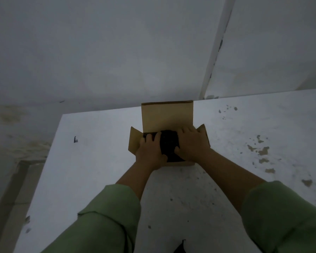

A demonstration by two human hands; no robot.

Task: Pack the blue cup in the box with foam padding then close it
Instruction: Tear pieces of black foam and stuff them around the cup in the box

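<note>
A small brown cardboard box (pixel 167 115) stands open near the far edge of the white table (pixel 91 152). Its back lid points up and its side flaps lean outward. Dark foam padding (pixel 169 145) fills the top of the box. My left hand (pixel 150 152) lies flat on the foam's left part, fingers spread. My right hand (pixel 192 143) presses on the foam's right part, thumb at its near edge. The blue cup is hidden from view.
The table's right half carries brown stains and chipped spots (pixel 261 152). A small dark mark (pixel 75 139) lies on the left. A pale wall with a vertical white pipe (pixel 215 50) stands behind the table. The floor drops off at the left.
</note>
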